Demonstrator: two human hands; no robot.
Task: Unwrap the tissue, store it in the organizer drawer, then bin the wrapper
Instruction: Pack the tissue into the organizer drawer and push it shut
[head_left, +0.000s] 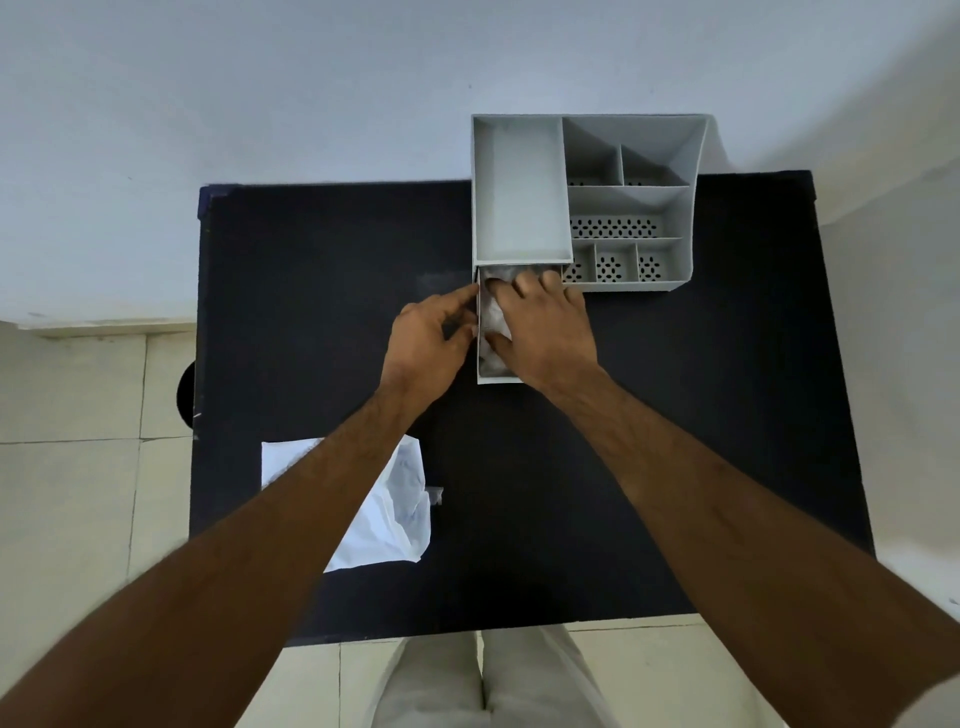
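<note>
- Wrapper (400, 499) lies on the bench (675, 467), near left; likely light and crinkly, best pinched at an edge.
- Left hand (426, 338): fingers apart, touching the drawer (500, 378) wall.
- Right hand (550, 332): fingers curled on the soft tissue (493, 317) inside the open drawer.

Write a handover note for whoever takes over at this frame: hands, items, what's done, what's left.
Left hand: forefinger and thumb touch the left wall of the pulled-out drawer.
Right hand: fingers curled on the tissue inside the drawer.
Wrapper: lies on the black table, near left, partly under the left forearm.
Done: tissue unwrapped and in the drawer.
Left: push the drawer into the grey organizer, then bin the wrapper.
</note>
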